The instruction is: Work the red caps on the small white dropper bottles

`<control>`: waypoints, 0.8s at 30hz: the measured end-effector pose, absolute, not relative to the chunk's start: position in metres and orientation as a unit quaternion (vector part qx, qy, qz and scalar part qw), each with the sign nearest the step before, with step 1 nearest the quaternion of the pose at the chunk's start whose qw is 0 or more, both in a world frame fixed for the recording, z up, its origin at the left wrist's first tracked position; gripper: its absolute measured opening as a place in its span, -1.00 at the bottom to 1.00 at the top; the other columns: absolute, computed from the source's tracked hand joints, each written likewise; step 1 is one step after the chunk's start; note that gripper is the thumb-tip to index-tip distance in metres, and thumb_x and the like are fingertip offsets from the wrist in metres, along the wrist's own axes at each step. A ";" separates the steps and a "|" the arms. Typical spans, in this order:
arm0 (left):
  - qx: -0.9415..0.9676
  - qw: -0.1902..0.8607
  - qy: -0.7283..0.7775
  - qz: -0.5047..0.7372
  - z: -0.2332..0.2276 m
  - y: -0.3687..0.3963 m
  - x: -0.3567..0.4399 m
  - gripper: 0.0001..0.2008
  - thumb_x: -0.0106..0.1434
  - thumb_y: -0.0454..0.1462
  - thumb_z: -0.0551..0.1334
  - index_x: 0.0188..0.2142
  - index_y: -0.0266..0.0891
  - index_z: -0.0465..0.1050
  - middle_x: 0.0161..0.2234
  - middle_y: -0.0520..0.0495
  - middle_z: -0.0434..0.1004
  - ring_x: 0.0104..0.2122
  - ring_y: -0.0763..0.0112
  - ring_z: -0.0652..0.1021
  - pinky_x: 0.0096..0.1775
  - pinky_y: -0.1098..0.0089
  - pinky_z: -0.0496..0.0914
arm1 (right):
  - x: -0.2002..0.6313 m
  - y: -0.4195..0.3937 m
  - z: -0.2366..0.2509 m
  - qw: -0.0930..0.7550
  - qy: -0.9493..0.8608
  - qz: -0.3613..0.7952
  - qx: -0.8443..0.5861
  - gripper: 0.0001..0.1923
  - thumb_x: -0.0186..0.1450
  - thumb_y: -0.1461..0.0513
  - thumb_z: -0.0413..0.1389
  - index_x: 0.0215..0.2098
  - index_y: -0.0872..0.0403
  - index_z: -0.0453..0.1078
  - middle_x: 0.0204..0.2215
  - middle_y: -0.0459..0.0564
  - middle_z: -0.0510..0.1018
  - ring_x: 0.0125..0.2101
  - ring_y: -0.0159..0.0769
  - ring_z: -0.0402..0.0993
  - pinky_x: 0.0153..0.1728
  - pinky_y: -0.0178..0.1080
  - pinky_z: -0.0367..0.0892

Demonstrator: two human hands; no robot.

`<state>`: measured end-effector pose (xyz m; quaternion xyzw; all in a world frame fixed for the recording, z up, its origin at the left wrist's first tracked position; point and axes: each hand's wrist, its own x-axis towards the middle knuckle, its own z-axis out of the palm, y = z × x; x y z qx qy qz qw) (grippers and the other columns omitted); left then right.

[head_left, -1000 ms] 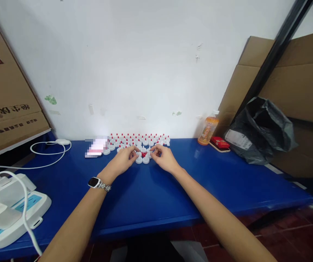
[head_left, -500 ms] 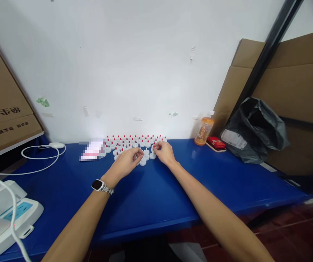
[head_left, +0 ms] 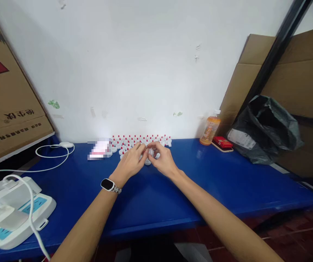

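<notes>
Cap [head_left: 151, 152]: white, pinched btwn my fingertips, just above blue table [head_left: 156, 196], front of cap rows [head_left: 141, 140].
L hand [head_left: 130, 163]: closed on cap.
R hand [head_left: 163, 160]: closed on cap too.
Tip: keep cap level, press straight, avoid rows.

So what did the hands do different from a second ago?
The left hand and right hand have come together; before they were apart among the caps. Now both pinch one white cap between their fingertips, raised a little off the blue table. The rows of red-tipped caps, orange bottle and black bag stayed put.
</notes>
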<state>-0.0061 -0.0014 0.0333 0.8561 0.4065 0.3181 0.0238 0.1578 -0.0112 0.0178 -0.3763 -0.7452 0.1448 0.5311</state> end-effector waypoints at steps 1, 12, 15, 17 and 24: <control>0.857 0.024 0.402 0.321 0.033 -0.002 -0.005 -0.77 0.45 -0.17 -0.07 -0.23 -0.16 0.29 -0.28 -0.03 0.37 -0.34 0.34 0.45 -0.27 0.33 0.30 | 0.157 -0.012 0.017 0.540 -0.738 0.146 -0.378 -0.73 0.24 0.30 0.09 -0.07 0.05 0.37 -0.19 -0.05 0.57 -0.31 -0.35 0.48 -0.24 -0.30 0.38; 0.759 0.077 0.464 0.451 0.037 0.027 -0.020 -0.65 0.46 -0.14 -0.09 -0.44 -0.18 0.19 -0.55 0.09 0.20 -0.50 0.42 0.31 -0.42 0.39 0.19 | 0.171 -0.008 0.020 0.577 -0.676 0.070 -0.453 -0.87 0.26 0.26 0.09 -0.24 0.05 0.46 -0.34 -0.06 0.56 -0.37 -0.31 0.44 -0.24 -0.26 0.35; 0.822 0.046 0.414 0.388 0.028 0.039 -0.019 -0.76 0.41 -0.16 0.03 -0.30 -0.20 0.35 -0.31 -0.04 0.38 -0.26 0.32 0.42 -0.18 0.32 0.32 | 0.178 -0.004 0.019 0.561 -0.675 0.095 -0.469 -0.85 0.26 0.25 0.08 -0.23 0.03 0.47 -0.30 -0.08 0.58 -0.32 -0.30 0.47 -0.20 -0.24 0.35; 0.846 0.026 0.408 0.342 0.020 0.044 -0.015 -0.78 0.40 -0.15 0.07 -0.21 -0.18 0.44 -0.23 -0.09 0.39 -0.17 0.25 0.42 -0.09 0.24 0.32 | 0.183 -0.001 0.017 0.549 -0.678 0.089 -0.480 -0.87 0.23 0.23 0.12 -0.28 0.04 0.49 -0.22 -0.03 0.56 -0.23 -0.26 0.46 -0.17 -0.23 0.35; 0.853 0.005 0.427 0.299 0.013 0.039 -0.011 -0.71 0.39 -0.13 0.08 -0.04 -0.13 0.49 -0.16 -0.12 0.36 -0.11 0.17 0.42 -0.06 0.15 0.34 | 0.201 0.000 0.013 0.415 -0.730 0.178 -0.512 -0.93 0.17 0.26 0.14 -0.40 0.08 0.48 -0.59 -0.17 0.43 -0.56 -0.42 0.32 -0.45 -0.34 0.23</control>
